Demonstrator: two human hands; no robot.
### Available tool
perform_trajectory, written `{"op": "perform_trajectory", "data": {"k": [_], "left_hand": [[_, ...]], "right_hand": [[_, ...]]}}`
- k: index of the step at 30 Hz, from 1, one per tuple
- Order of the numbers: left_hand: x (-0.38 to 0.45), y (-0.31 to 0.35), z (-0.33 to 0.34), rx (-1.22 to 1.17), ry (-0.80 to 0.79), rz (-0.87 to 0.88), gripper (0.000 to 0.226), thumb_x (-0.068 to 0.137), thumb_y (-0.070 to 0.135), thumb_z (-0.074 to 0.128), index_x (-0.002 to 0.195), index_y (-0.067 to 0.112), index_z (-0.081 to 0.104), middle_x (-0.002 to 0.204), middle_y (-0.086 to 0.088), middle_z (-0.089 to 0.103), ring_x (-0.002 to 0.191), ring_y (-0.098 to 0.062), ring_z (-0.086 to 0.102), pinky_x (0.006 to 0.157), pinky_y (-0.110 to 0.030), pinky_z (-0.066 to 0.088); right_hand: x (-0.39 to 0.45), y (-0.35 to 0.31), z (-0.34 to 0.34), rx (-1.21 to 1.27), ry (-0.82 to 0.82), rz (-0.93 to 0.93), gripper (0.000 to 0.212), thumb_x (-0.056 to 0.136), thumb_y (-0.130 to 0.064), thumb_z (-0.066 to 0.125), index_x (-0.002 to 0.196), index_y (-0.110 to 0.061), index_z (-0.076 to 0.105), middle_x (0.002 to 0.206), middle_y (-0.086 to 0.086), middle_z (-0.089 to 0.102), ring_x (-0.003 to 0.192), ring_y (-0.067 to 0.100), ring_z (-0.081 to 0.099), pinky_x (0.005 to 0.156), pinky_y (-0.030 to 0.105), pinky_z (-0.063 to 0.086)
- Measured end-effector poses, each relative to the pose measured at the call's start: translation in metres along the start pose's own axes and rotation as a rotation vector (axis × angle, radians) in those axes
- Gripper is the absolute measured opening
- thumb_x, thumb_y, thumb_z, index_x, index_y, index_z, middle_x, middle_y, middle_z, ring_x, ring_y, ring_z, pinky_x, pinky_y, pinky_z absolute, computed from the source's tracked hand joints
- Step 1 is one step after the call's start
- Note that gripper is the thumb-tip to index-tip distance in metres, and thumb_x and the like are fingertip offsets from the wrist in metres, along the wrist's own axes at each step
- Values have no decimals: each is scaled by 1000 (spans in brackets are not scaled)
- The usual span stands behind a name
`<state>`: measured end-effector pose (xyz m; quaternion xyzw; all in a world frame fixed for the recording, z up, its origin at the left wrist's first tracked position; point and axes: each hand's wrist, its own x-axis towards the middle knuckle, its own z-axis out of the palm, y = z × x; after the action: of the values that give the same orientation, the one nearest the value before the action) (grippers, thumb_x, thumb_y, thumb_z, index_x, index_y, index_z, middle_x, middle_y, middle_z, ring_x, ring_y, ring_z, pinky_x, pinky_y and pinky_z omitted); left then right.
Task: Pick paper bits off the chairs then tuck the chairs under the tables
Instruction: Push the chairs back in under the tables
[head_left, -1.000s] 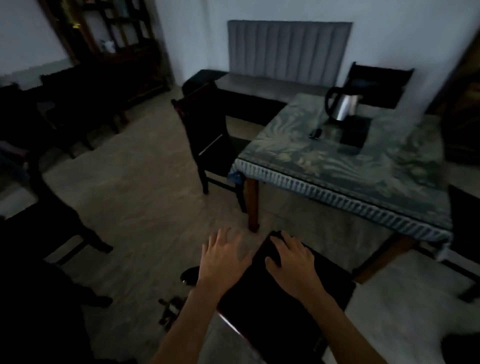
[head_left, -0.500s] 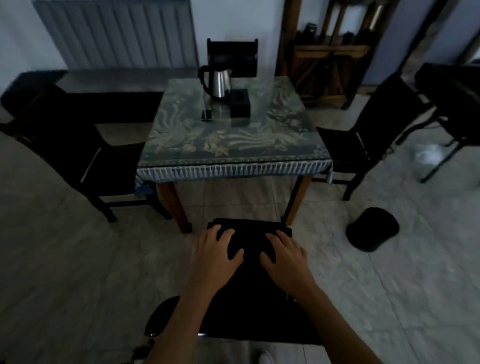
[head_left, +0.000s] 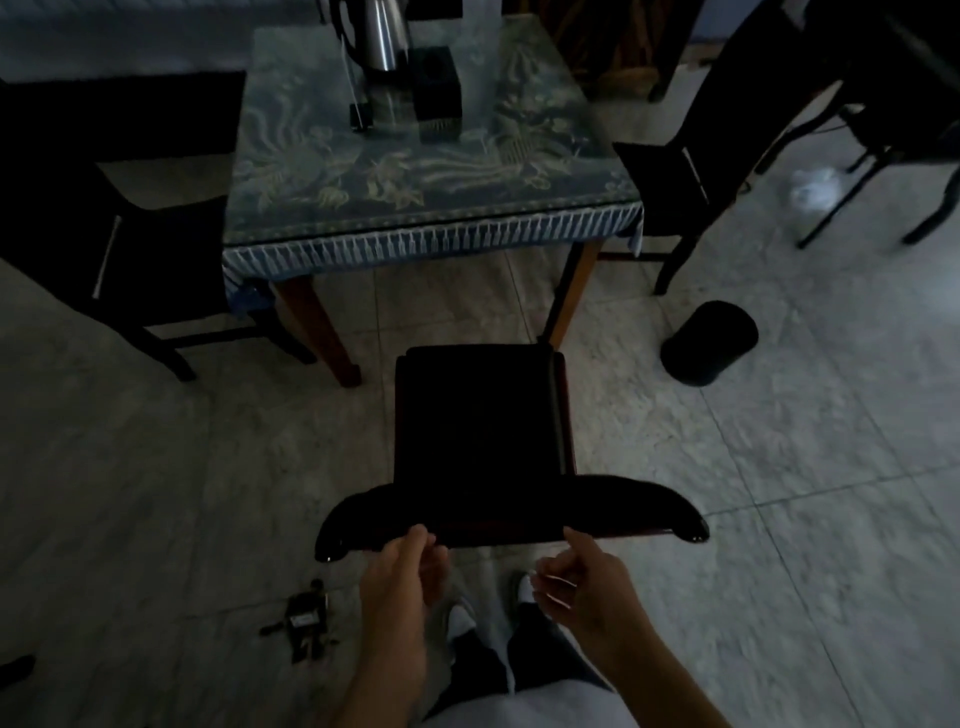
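Standing on the pale tiled floor just short of the table, the near chair is a dark, almost black piece with a squarish seat whose front edge points at the gap between the table's two near wooden legs, not yet under the top. Its curved top rail runs wide across the view, glossy at both rounded ends, with a hint of reddish wood along the lower edge. The left hand sits at the rail's near edge, thumb on the rail and fingers curled beneath; whether they close firmly on it cannot be told. The right hand is just off the rail, fingers loosely curled and holding nothing, thumb tip near the wood. No paper bits show on the seat in this dim light. The table wears a blue patterned cloth with a fringed hem and carries a steel kettle and a small dark box. Two more dark chairs flank the table, one to its left and one to its right. A round dark bin lies on the floor right of the table's near corner.
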<state>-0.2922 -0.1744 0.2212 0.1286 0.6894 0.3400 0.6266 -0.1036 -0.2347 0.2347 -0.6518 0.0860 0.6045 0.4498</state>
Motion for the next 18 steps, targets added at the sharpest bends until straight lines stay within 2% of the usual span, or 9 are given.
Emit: {"op": "perform_trajectory", "data": {"k": [2,5,6,8,10,12,15,17,18], "left_hand": [[-3,-6,-4,-83,-3,-168,32,93,32,63,83,2,63,72,-16,66,66,-30,61,58,-36,48],[-1,-3,0,-227,-48,-269,35,92,37,64,92,2,61,79,-16,63,69,-29,60,60,-37,49],[2,-2,2,-282,-79,-282,38,91,38,63,99,1,61,86,-17,64,76,-29,61,65,-39,50],[10,-3,7,-399,-161,-283,42,91,40,63,115,6,63,104,-18,66,96,-32,63,81,-43,52],[19,-1,13,-500,-212,-289,46,90,42,64,125,14,61,119,-18,64,111,-36,60,94,-48,50],[28,0,21,-546,-223,-295,49,89,46,63,129,18,59,125,-17,63,115,-37,59,91,-50,51],[35,-2,28,-566,-169,-287,49,88,47,63,130,21,58,124,-15,66,112,-36,62,78,-47,56],[37,-3,31,-560,-119,-273,48,89,43,65,131,21,57,122,-14,66,108,-35,64,69,-44,58],[37,-3,32,-559,-99,-265,46,90,38,65,132,20,57,122,-14,66,107,-35,64,67,-43,58]], "right_hand": [[6,7,-4,-2,53,23,40,89,-38,66,65,-6,59,77,21,69,71,32,68,64,35,54],[12,7,-1,204,-71,78,41,79,-44,74,58,-12,58,61,10,60,55,25,55,60,30,45],[14,5,1,271,-96,87,38,79,-45,74,64,-11,62,64,10,62,59,26,58,65,32,46],[23,0,4,378,-67,70,34,85,-43,70,97,-12,69,95,19,72,92,36,67,84,51,53],[30,-10,10,509,-89,64,44,85,-43,68,117,-13,64,115,21,68,108,40,62,91,59,50],[34,-16,18,569,-117,64,51,86,-44,65,125,-12,59,124,22,64,114,40,59,92,57,49],[41,-12,23,506,-89,-26,61,84,-38,66,135,-9,51,133,20,59,121,38,56,105,55,43],[44,-12,24,544,-46,-37,51,88,-30,65,132,-6,53,128,22,62,115,38,60,100,52,47],[45,-13,24,565,-23,-40,46,90,-23,64,131,-4,54,123,23,64,109,37,63,92,50,52]]}}
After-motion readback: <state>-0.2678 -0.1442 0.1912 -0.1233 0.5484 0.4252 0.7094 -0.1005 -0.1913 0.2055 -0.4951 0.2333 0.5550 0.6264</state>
